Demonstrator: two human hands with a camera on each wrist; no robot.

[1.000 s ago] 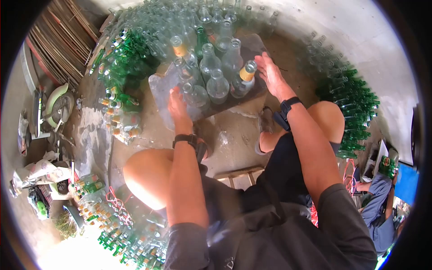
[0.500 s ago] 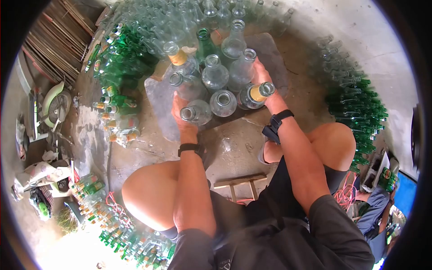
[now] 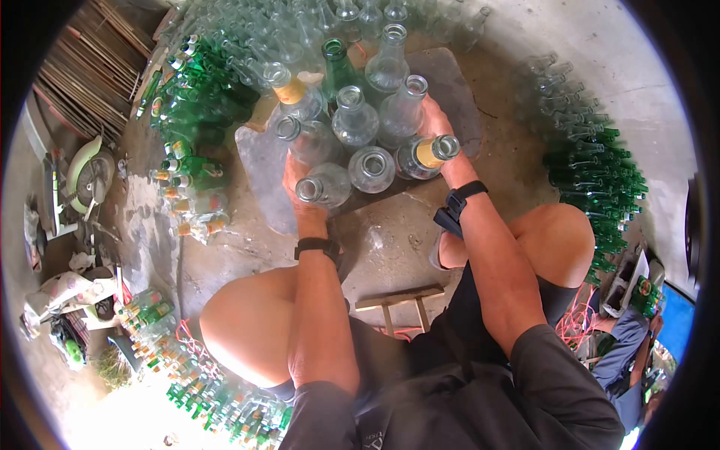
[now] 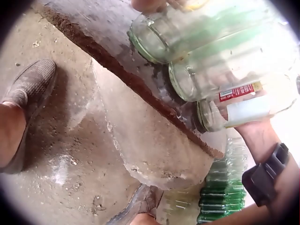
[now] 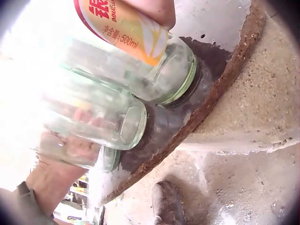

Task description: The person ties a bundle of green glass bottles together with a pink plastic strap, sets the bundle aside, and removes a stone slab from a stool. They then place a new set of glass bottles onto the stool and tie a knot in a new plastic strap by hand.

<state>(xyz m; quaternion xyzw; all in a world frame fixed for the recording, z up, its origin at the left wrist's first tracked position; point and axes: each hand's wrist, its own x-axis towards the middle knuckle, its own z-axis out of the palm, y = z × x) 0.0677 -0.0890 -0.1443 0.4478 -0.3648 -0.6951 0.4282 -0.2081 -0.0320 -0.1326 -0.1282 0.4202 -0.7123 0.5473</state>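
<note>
On a grey slab (image 3: 262, 176) a cluster of upright glass bottles stands close together: several clear ones (image 3: 371, 171), a green one (image 3: 339, 69) and two with yellow neck labels (image 3: 429, 154). My left hand (image 3: 295, 187) grips the cluster's left side, its fingers partly hidden behind glass. Around the right side lies my right hand (image 3: 439, 131), beside the front labelled bottle. The left wrist view shows bottle bases (image 4: 185, 79) near the slab's rough edge. Through the glass in the right wrist view, fingers of my left hand (image 5: 58, 166) show against a clear bottle.
Many clear bottles (image 3: 300, 34) curve behind the slab, with green bottles at left (image 3: 191, 97) and right (image 3: 600, 176). A small wooden stool (image 3: 401, 298) is between my legs. Another person (image 3: 622, 349) is at the lower right.
Since the earliest frame, both hands have come in from beside the cluster and closed against its sides. Over the last half second the hands and bottles have barely shifted.
</note>
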